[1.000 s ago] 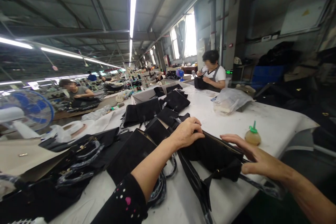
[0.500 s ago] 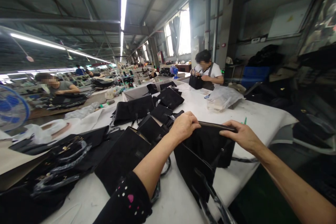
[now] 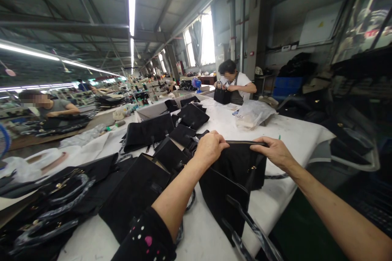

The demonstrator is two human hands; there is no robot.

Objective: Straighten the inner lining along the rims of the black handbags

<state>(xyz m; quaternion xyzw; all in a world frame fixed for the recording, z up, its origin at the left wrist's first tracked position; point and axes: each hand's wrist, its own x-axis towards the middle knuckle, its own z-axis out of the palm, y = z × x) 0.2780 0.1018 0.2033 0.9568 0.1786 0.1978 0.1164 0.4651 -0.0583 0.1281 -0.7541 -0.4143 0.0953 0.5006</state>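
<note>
A black handbag point(image 3: 223, 195) with plastic-wrapped handles stands on the white table, in front of me. My left hand point(image 3: 212, 147) pinches the left end of a zippered top edge point(image 3: 240, 143) at the bag's far side. At the other end of that edge, my right hand point(image 3: 274, 149) grips it between thumb and fingers. The edge is stretched fairly straight between both hands. A small gold-coloured fitting point(image 3: 252, 168) shows on the bag below my right hand. My left forearm hides part of the table and of the bags behind it.
Several black bags point(image 3: 134, 195) lie left of my arm, more with wrapped handles point(image 3: 69, 195) farther left. A clear plastic bag point(image 3: 255, 114) rests on the white table point(image 3: 290, 132). One co-worker point(image 3: 234, 83) sits across, handling a small black bag; another point(image 3: 53, 106) works at left.
The view has turned slightly, so the surroundings sit differently in the picture. Both hands keep their grip on the bag's edge, which has tilted so its zipper shows more plainly.
</note>
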